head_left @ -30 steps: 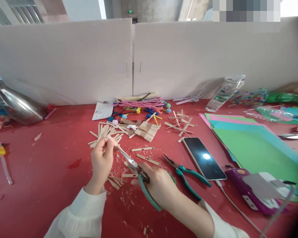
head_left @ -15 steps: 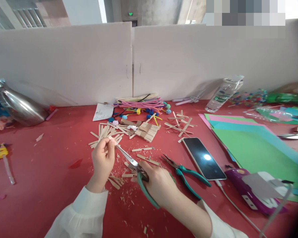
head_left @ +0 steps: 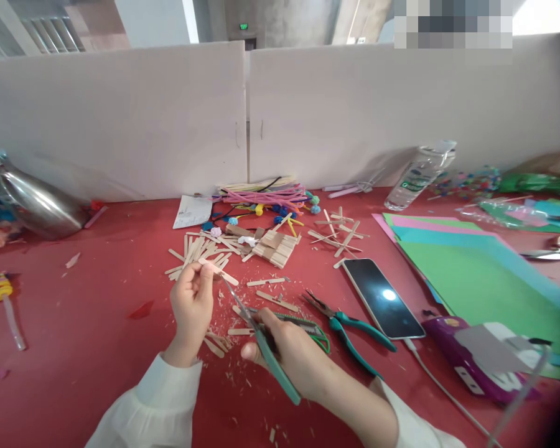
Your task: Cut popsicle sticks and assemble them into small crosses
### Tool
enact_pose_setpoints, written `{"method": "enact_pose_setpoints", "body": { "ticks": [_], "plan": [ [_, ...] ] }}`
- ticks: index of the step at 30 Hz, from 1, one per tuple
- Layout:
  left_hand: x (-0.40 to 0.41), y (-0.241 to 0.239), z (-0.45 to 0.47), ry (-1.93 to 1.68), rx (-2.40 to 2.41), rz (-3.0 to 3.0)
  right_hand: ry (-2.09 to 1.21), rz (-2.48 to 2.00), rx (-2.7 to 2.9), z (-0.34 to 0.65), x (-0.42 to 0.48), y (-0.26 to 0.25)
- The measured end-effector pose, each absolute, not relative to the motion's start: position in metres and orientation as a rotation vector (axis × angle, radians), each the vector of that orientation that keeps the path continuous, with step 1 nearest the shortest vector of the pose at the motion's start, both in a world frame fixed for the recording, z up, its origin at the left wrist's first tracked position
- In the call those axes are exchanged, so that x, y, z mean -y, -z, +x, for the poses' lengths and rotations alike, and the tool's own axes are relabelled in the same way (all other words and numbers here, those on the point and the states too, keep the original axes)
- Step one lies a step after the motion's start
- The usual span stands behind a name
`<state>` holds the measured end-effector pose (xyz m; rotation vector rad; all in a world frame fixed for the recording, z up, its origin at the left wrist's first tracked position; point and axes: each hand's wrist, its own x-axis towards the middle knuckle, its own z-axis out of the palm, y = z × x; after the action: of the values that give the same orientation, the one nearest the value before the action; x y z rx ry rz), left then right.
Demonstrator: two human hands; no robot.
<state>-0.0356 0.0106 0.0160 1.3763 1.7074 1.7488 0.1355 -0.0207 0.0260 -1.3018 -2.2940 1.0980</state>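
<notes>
Centrally, on red table (head_left: 98, 323): left hand (head_left: 192, 305) pinching wooden stick (head_left: 220, 272) by one end, near stick pile (head_left: 200, 252); right hand (head_left: 298, 358) gripping teal scissors (head_left: 256, 323), blades parted beside stick; pliers (head_left: 350, 330), phone (head_left: 382, 297) rightward.

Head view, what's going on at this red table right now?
A person's left hand pinches a wooden stick above the red table, while the right hand holds teal-handled scissors with the blades at that stick. Wood shavings and more sticks lie around; pliers and a phone lie to the right.
</notes>
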Motion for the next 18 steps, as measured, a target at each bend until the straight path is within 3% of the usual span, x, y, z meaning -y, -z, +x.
{"method": "enact_pose_setpoints", "body": {
  "ticks": [9, 18],
  "plan": [
    [-0.015, -0.015, -0.045, -1.772, -1.762, 1.321, -0.571, -1.509, 2.404, 0.136, 0.019, -0.012],
    [-0.027, -0.015, -0.047, -1.831, -1.438, 0.854, -0.904, -1.249, 1.936, 0.143, 0.01, -0.012]
  ]
}}
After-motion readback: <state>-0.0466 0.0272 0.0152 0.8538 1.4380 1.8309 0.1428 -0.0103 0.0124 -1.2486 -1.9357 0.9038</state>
